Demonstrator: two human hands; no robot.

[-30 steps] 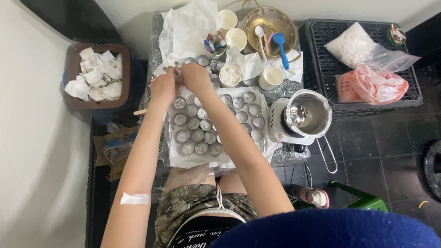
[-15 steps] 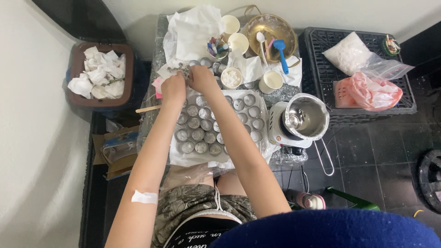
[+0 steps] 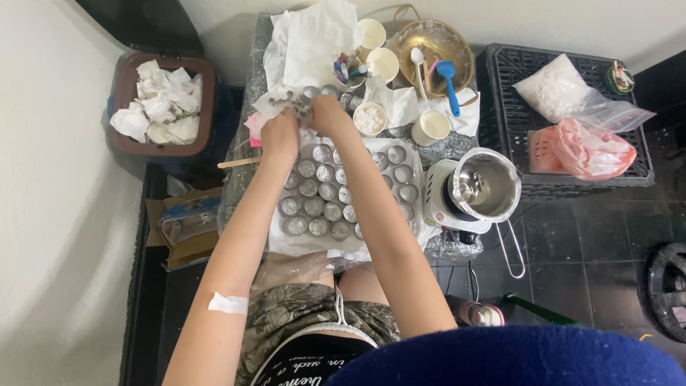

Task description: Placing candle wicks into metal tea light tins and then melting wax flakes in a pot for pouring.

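1. Arms reach straight forward from the bottom of the head view, side by side, over a low table covered in white paper (image 3: 314,246).
2. We see our left hand (image 3: 280,134) curled, knuckles up, at the far edge of the rows of small round metal cups (image 3: 323,193).
3. Our right hand (image 3: 327,114) sits just beside it, a little farther forward, fingers bent downward.
4. Both hands meet at a small metal piece (image 3: 299,106) between them; we cannot tell whether the fingers pinch it or only touch it.
5. Our left forearm carries a white bandage strip (image 3: 229,303) near the elbow.
6. The metal cups stand in tidy rows on the paper, directly under both forearms.
7. Just beyond the hands lie crumpled white tissues (image 3: 314,36) and a few loose metal cups.
8. To the right of the cups stands a steel pot (image 3: 486,187) on a small white burner.
9. Farther back sits a brass bowl (image 3: 436,44) holding a blue spoon (image 3: 447,77).
10. A brown bin (image 3: 163,106) full of used tissue stands to the left of the table.
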